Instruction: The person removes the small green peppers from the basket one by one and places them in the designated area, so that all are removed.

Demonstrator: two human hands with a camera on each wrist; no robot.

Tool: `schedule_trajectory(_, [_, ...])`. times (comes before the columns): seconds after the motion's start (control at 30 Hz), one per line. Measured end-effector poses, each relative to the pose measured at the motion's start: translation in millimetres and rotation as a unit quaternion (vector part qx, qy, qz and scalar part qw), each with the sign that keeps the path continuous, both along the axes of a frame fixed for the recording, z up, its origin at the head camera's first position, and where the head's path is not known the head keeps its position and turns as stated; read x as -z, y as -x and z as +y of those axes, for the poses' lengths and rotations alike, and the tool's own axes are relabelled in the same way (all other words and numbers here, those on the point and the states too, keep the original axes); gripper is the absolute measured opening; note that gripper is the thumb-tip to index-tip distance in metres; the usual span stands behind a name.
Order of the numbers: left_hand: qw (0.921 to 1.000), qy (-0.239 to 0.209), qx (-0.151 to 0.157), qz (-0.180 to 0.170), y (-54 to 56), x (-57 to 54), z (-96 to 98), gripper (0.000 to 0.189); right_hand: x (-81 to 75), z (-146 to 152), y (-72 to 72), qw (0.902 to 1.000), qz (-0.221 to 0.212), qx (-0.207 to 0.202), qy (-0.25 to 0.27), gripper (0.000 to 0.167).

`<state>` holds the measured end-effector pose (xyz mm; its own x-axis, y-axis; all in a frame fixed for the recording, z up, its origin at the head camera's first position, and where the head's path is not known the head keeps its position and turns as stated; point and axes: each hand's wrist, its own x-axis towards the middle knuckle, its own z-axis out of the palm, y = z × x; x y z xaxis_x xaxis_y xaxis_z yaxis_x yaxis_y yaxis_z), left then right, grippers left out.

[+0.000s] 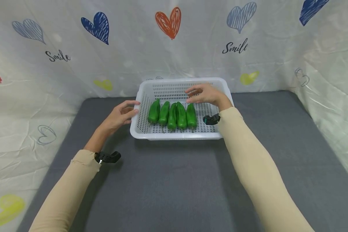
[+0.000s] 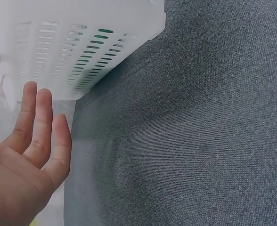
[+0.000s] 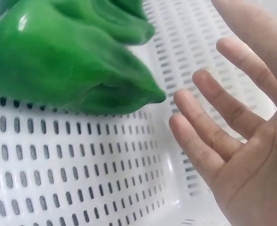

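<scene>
Several green peppers (image 1: 172, 116) lie side by side in a white perforated plastic basket (image 1: 179, 136). My left hand (image 1: 122, 113) is at the basket's left side, its fingertips at the rim. In the left wrist view its fingers (image 2: 42, 123) are extended and slightly bent beside the slotted outer wall; whether they touch it is unclear. Over the right part of the basket, my right hand (image 1: 204, 93) holds nothing. The right wrist view has its fingers (image 3: 230, 106) loosely spread, apart from the tip of the nearest green pepper (image 3: 72, 61).
The basket stands toward the back of a dark grey cloth-covered table (image 1: 174, 180). Behind it hangs a pale curtain (image 1: 133, 42) printed with hearts and the word "Smile". A black strap (image 1: 108, 157) is on the left wrist, and another black strap (image 1: 211, 119) on the right.
</scene>
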<state>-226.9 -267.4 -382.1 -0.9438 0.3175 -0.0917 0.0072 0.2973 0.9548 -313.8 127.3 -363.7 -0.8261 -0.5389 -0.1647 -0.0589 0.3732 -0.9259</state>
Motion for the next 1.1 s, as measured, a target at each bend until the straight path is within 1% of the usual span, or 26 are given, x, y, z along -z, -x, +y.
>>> schedule_trajectory(0.47, [0.9999, 0.006, -0.001, -0.012, -0.6, -2.9, 0.0, 0.051, 18.2, -5, 3.7, 0.9979, -0.051, 0.017, -0.036, 0.062])
schedule_trajectory(0.77, [0.9999, 0.008, -0.003, -0.012, -0.3, -4.5, 1.2, 0.049, 20.5, -4, 2.5, 0.9953, -0.073, 0.015, -0.062, 0.067])
schedule_trajectory(0.9, [0.9999, 0.007, -0.003, -0.013, 0.2, -4.2, 1.1, 0.049, 20.6, -5, 2.7, 0.9947, -0.068, 0.012, -0.076, 0.068])
schedule_trajectory(1.1, [0.9999, 0.005, -0.002, -0.013, 0.5, -4.5, 1.5, 0.048, 24.1, -7, 5.2, 0.9946, -0.042, 0.013, -0.094, 0.062])
